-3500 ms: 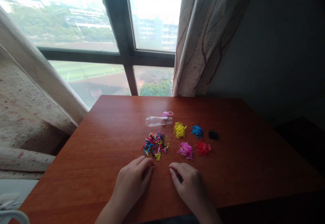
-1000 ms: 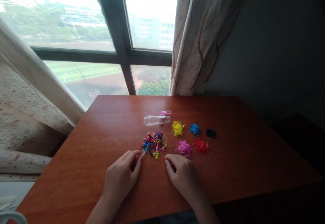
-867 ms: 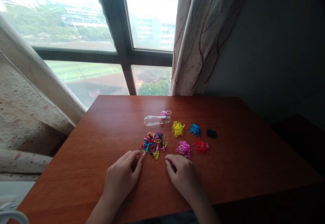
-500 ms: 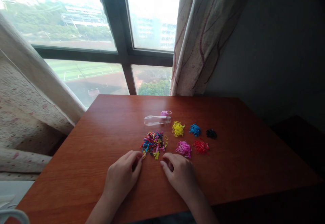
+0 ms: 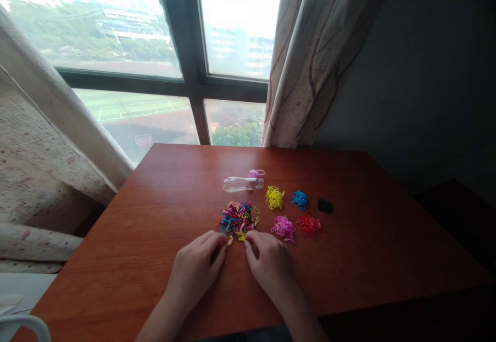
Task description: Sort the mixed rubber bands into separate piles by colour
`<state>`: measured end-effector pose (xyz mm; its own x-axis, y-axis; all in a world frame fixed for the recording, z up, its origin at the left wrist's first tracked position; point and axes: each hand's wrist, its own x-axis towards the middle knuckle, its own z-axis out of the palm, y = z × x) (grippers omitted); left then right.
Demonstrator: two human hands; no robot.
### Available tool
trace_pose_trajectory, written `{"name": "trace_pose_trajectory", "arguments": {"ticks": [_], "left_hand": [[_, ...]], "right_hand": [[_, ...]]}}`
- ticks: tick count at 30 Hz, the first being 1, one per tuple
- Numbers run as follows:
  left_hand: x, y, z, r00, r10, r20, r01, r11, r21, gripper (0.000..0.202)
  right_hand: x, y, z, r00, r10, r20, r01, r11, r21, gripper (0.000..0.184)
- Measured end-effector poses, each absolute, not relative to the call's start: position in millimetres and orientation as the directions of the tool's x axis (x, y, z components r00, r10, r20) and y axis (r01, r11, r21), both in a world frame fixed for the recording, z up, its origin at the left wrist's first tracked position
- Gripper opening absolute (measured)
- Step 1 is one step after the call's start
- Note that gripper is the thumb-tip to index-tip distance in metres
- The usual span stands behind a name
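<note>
A mixed pile of small coloured rubber bands (image 5: 237, 217) lies on the brown table in front of my hands. My left hand (image 5: 199, 259) is at the pile's near left edge, thumb and forefinger pinched on a yellow rubber band (image 5: 230, 241). Close by on the right, my right hand (image 5: 271, 259) has its fingers closed at the near edge, touching yellow bands (image 5: 242, 236); its fingertips partly hide what they grip. Sorted heaps lie to the right: yellow (image 5: 275, 197), blue (image 5: 299, 199), black (image 5: 325, 205), pink (image 5: 283, 228) and red (image 5: 309, 224).
Behind the pile a clear plastic bottle (image 5: 242, 184) lies on its side, with a pink looped cap (image 5: 256, 173) behind it. The wooden table (image 5: 127, 238) ends at the window and curtains (image 5: 302, 63). A white curved object (image 5: 29, 322) is at the lower left.
My hands have come closer together at the pile's near edge. The right fingers have reached the yellow bands there. The view has shifted slightly.
</note>
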<state>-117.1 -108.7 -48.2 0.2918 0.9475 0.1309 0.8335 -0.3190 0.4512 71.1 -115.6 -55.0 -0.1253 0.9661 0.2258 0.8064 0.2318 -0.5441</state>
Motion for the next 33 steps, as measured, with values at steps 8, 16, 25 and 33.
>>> {"name": "trace_pose_trajectory", "arguments": {"ticks": [8,16,25,33], "left_hand": [[-110,-112,-46,0.358,0.929,0.098,0.759,-0.351,0.549,0.016],[-110,-112,-46,0.316,0.939,0.137,0.782,-0.339,0.524,0.017],[-112,-111,-46,0.289,0.948,0.131,0.8,-0.314,0.511,0.017],[-111,-112,-44,0.295,0.947,0.127,0.799,-0.317,0.51,0.018]], "right_hand": [[75,-117,-56,-0.172,0.957,0.232,0.777,0.277,-0.565,0.014],[73,-116,-55,-0.172,0.958,0.228,0.719,0.28,-0.636,0.018],[63,-106,-56,-0.222,0.956,0.19,0.727,0.292,-0.621,0.022],[59,-104,-48,-0.204,0.969,0.137,0.791,0.245,-0.56,0.014]]}}
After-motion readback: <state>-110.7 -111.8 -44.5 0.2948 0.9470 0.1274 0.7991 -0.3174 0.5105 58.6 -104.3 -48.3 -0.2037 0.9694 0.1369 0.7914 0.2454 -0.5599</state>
